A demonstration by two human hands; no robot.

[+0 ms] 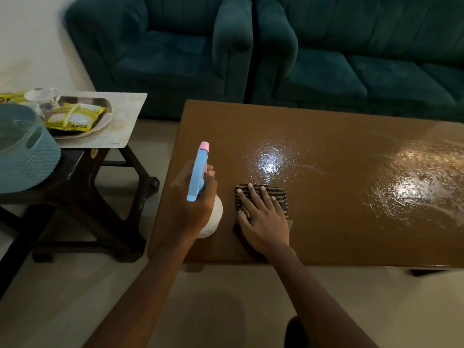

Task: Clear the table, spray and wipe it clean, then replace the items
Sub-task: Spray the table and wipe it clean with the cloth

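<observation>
- At the far left stood one blue-grey basket (25,151) on one dark stool (82,182), and it hid a part of the things behind it.
- On the same stool lay one pale placemat (128,114), which carried one plate (101,124).
- I counted two yellow packets: one packet (75,116) lay on the plate, and a second one (10,97) showed only a corner at the left edge.
- One white cup (41,94) stood at the back of the plate. A second white object beside it was mostly hidden by the basket, so I could not tell what it was.
- One spray bottle (197,174), with a blue head, a pink tip and a white body, was above the left end of the table (339,227).
- The left hand (193,200) was closed firmly around the neck of the bottle, its fingers curled at the trigger. The nozzle pointed away from the person, over the table.
- One striped cloth (278,193) lay flat on the table, just beside the bottle and near the front edge.
- The right hand (263,222) pressed on the cloth with the palm down and the fingers straight and spread, grasping nothing. It covered most of the cloth.
- Two wet patches shone on the brown top: one patch (270,162) just behind the cloth, and a larger one (414,189) well apart, toward the right end.
- Behind the table stood two teal seats: one armchair (163,59) at the left and one sofa (364,66) at the right, close beside each other.
</observation>
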